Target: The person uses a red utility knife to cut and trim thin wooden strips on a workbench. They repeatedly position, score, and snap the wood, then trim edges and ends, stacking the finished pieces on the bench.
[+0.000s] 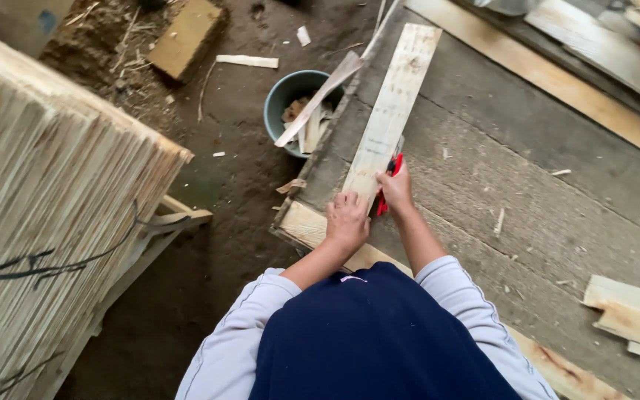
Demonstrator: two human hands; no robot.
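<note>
A long pale wooden slat (392,107) lies on a grey weathered wooden workbench (527,185), running away from me. My left hand (347,220) presses down flat on the slat's near end. My right hand (397,190) grips a red-handled tool (388,187) at the slat's right edge; the tool's working end is hidden by my fingers. A thin strip of wood (327,96) leans from the bench edge into a bucket.
A teal bucket (284,100) with wood offcuts stands on the dirt floor left of the bench. A tall stack of thin slats (46,222) fills the left. Loose boards (631,311) lie at the bench's right; a long plank (557,81) crosses the far side.
</note>
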